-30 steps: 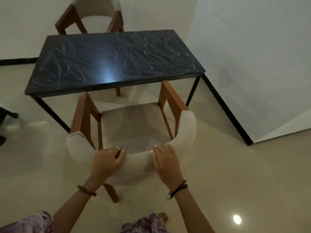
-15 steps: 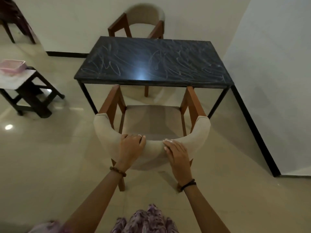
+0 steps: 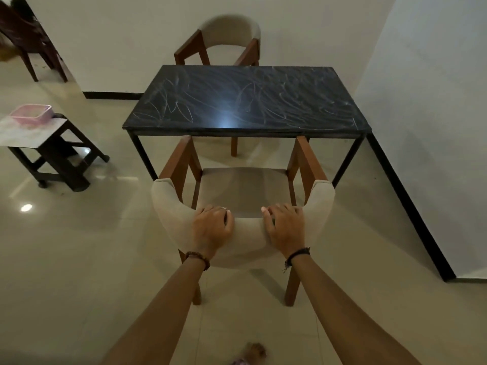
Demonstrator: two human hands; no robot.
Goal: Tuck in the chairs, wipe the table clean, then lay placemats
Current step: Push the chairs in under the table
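Observation:
A black table (image 3: 247,101) smeared with white chalk scribbles stands in front of me. The near chair (image 3: 242,191), with a beige padded back and brown wooden arms, faces it, its arm tips just under the table's front edge. My left hand (image 3: 212,229) and my right hand (image 3: 284,227) both grip the top of its curved backrest, fingers curled over the rim. A second, matching chair (image 3: 224,40) stands at the table's far side, against the wall.
A small low side table (image 3: 29,133) on the left carries a pink tray (image 3: 31,114). A dark wooden chair (image 3: 29,46) stands at the far left. A white wall with a black skirting (image 3: 411,204) runs along the right. Glossy tiled floor surrounds everything.
The near chair has straightened to face the table squarely, and its arms now reach the table's edge. My hands have moved apart along the backrest. My view has swung left, and the side table now shows.

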